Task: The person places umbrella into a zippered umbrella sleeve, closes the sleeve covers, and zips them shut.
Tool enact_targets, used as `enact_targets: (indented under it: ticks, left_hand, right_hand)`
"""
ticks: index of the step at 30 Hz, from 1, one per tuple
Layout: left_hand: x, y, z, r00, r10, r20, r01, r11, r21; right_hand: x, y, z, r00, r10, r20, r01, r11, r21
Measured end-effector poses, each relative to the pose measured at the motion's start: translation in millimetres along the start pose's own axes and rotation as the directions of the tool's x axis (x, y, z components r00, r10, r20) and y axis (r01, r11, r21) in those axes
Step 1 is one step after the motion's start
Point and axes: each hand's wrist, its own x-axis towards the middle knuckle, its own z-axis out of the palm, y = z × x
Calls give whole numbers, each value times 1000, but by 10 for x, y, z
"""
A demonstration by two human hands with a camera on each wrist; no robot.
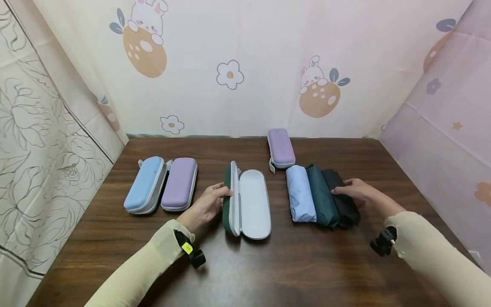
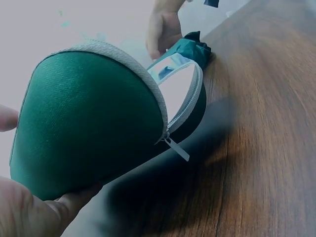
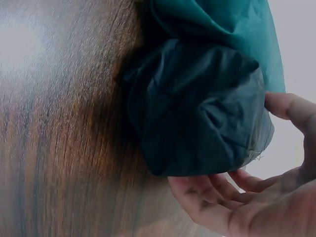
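My left hand grips the lid side of an unzipped green hard case, thumb at the lid's rim and fingers along its outside. The case stands open like a book, its pale lining showing and its zipper pull hanging at one end. To the right, three folded umbrellas lie side by side: light blue, dark green and black. Around the black one, at the right end, is my right hand, its thumb on top and fingers along the outer side.
A blue zipped case and a purple one lie at the left of the wooden table. Behind the light blue umbrella is another purple case. A printed curtain hangs along the table's back edge.
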Motion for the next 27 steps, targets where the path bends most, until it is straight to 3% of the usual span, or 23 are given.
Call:
enact_targets:
  ticks: [5,16,27]
  left_hand:
    - [11,-16,15,1000,-4,-6,4,1000,-9]
    - [21,-26,30,1000,-7,-24,7,1000,4]
    - [26,-37,45,999,-9,-32,10,1000,28]
  right_hand:
    - [18,-2,-16,999,12,29,-12,1000,3]
    - [133,-30,58,999,1,-37,-7,989,-147]
    - [184,9,70,997,-27,-72,15,987,-157]
